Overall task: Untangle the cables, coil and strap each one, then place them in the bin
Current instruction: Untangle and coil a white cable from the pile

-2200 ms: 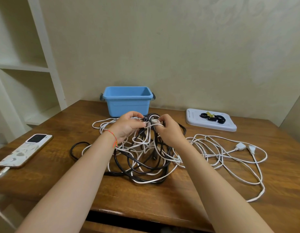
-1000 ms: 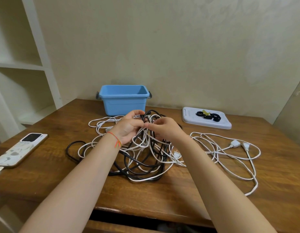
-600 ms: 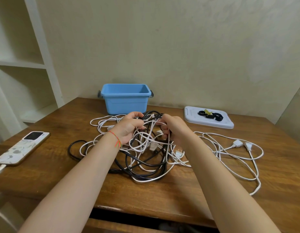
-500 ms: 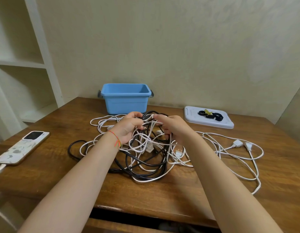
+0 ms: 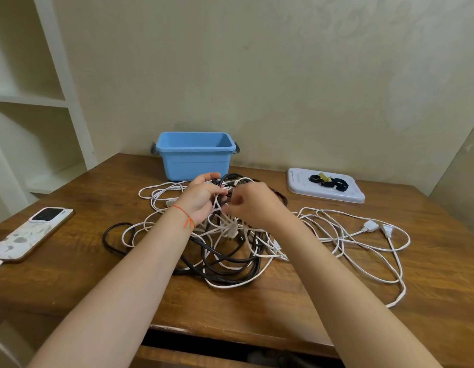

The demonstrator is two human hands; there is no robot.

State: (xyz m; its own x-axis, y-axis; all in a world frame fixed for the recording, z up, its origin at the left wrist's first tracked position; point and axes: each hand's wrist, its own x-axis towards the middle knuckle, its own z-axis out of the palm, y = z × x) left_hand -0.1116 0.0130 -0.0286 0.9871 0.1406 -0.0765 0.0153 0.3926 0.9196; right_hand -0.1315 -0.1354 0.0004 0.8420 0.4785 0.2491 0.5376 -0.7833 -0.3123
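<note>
Head view: tangled cables (image 5: 230, 251), black and white, lie mid-table just in front of the blue bin (image 5: 196, 155). Left hand (image 5: 201, 200) grips a raised bunch of strands; right hand (image 5: 253, 204) pinches a white strand beside it. Step in hand: untangling; nothing appears coiled or strapped yet. Next move, by judgement: draw one free end out through the loops. Straps (image 5: 327, 181) sit on a white tray (image 5: 355, 197) at right; a phone (image 5: 31, 232) lies at left. Crossed loops may snag plugs.

Single head-worn wide-angle camera, looking forward and down over brown wooden table (image 5: 71, 266) toward beige wall; forearms close in foreground; no second view.
</note>
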